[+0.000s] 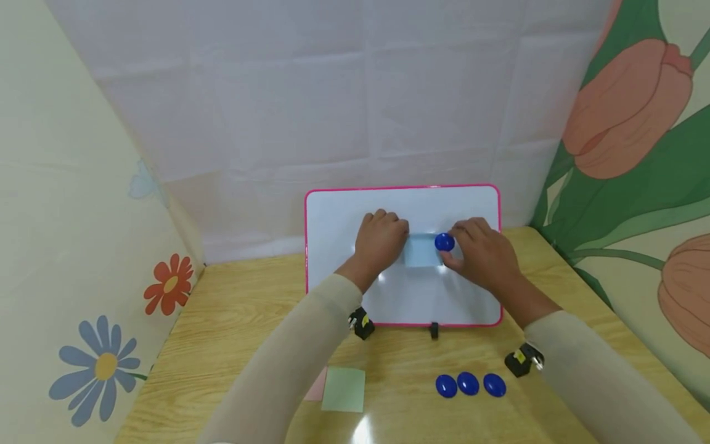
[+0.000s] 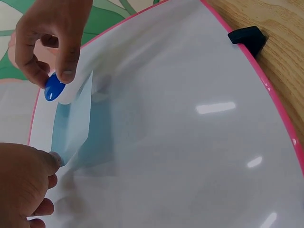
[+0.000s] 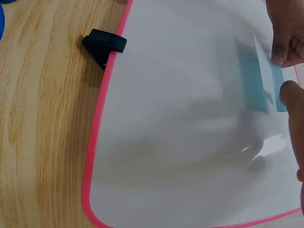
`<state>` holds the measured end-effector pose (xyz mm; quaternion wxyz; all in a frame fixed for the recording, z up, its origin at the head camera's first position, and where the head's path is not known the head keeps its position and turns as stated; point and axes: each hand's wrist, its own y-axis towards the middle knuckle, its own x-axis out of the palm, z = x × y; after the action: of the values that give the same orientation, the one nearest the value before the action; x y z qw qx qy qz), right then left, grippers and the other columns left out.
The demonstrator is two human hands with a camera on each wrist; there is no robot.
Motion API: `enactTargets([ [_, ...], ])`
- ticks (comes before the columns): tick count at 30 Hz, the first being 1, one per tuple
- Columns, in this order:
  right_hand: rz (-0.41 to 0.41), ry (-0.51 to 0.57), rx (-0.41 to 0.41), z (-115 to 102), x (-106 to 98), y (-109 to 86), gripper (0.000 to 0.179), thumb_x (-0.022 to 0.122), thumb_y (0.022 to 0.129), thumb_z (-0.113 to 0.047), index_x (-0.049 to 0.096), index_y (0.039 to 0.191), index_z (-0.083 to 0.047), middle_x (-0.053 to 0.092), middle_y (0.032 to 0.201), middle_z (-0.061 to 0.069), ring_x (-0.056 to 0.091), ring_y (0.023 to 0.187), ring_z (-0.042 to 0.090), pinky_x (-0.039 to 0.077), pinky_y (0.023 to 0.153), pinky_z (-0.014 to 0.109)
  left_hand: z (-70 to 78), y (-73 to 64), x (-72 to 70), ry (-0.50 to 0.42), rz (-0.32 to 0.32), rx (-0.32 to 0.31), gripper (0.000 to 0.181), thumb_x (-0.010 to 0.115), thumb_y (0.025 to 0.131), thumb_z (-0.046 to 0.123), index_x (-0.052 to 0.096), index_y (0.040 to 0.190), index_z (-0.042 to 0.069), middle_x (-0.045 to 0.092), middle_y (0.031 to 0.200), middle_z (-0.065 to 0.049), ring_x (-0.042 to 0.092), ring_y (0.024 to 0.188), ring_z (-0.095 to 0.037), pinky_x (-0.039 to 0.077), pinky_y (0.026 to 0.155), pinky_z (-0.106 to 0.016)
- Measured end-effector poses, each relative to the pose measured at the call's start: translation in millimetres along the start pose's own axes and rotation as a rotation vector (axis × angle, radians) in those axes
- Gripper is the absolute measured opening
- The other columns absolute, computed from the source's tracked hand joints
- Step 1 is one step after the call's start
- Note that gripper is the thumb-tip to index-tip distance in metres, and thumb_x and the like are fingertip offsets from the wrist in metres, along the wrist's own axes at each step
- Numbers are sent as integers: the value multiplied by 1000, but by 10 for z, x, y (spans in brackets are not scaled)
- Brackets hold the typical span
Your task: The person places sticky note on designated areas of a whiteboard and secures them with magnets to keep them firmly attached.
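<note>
My left hand [image 1: 381, 242] pinches a light blue paper note [image 1: 421, 251] at its upper left corner, against a whiteboard [image 1: 338, 216] with a pink frame. In the left wrist view the note [image 2: 81, 118] bows out from the board, its lower edge lifted. Between thumb and fingers, my right hand [image 1: 485, 253] holds a glossy blue round magnet [image 1: 444, 242], which overlaps the note's upper right corner in the head view. From the right wrist, that magnet is hidden; the right thumb [image 3: 288, 92] shows beside the note [image 3: 271, 80].
Three more blue magnets [image 1: 468, 383] lie in a row on the wooden table [image 1: 249, 320], front right. A green note [image 1: 344, 390] and a partly covered pink note [image 1: 316, 388] lie near the left forearm. A black foot [image 1: 434, 330] sits at the board's lower edge.
</note>
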<state>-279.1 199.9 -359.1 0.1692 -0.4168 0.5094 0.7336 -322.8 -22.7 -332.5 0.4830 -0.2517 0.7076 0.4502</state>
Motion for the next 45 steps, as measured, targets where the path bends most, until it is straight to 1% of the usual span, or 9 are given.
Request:
enactTargets([
  [8, 32, 2, -13, 28, 28, 61, 55, 71, 76, -47, 62, 110, -3, 55, 113, 10, 47, 108, 26, 50, 79, 41, -3, 35, -1, -2, -11, -21, 20, 54, 94, 34, 67, 107, 27, 61, 96, 8, 46, 87, -13, 39, 82, -33],
  [13, 35, 3, -11, 23, 48, 101, 55, 72, 76, -46, 62, 110, -3, 55, 114, 10, 47, 109, 27, 50, 79, 41, 12, 55, -8, 11, -21, -30, 19, 54, 94, 34, 67, 107, 28, 61, 95, 8, 46, 87, -13, 39, 83, -33],
  [19, 28, -8, 2, 9, 75, 148, 55, 69, 78, -47, 61, 110, -3, 55, 114, 9, 47, 109, 26, 49, 79, 40, 27, 89, -7, 13, -17, -25, 20, 51, 95, 34, 67, 106, 28, 61, 95, 8, 46, 87, -13, 38, 82, -34],
  [24, 40, -8, 11, -15, 105, 171, 54, 68, 79, -47, 62, 109, -4, 55, 114, 9, 47, 109, 26, 49, 77, 39, 19, 102, 11, 17, -8, -20, 21, 51, 95, 33, 67, 106, 28, 60, 93, 8, 45, 86, -14, 38, 80, -34],
  [28, 46, -8, 17, -40, 126, 204, 54, 67, 80, -47, 62, 110, -3, 56, 115, 10, 47, 110, 27, 49, 78, 40, 11, 114, 7, 29, 1, -22, 20, 51, 95, 32, 68, 105, 27, 60, 90, 7, 45, 85, -14, 38, 79, -34],
  [32, 36, -4, 34, -59, 149, 226, 55, 66, 81, -47, 60, 112, -2, 55, 115, 11, 47, 110, 28, 49, 78, 41, 13, 126, 1, 32, -10, -26, 20, 51, 95, 33, 67, 104, 27, 59, 88, 7, 44, 84, -14, 37, 79, -34],
  [39, -12, 2, 68, -80, 211, 244, 57, 66, 83, -46, 57, 117, -1, 52, 119, 12, 44, 114, 29, 49, 80, 43, 28, 134, 5, 38, -40, -30, 20, 50, 96, 35, 67, 105, 27, 57, 89, 8, 43, 85, -14, 37, 81, -34],
  [45, -17, -11, 89, -90, 244, 269, 57, 66, 83, -45, 57, 119, -2, 52, 120, 12, 44, 116, 29, 50, 80, 44, 53, 137, -5, 50, -40, -38, 20, 51, 95, 34, 67, 104, 27, 57, 88, 7, 43, 85, -14, 37, 80, -34],
])
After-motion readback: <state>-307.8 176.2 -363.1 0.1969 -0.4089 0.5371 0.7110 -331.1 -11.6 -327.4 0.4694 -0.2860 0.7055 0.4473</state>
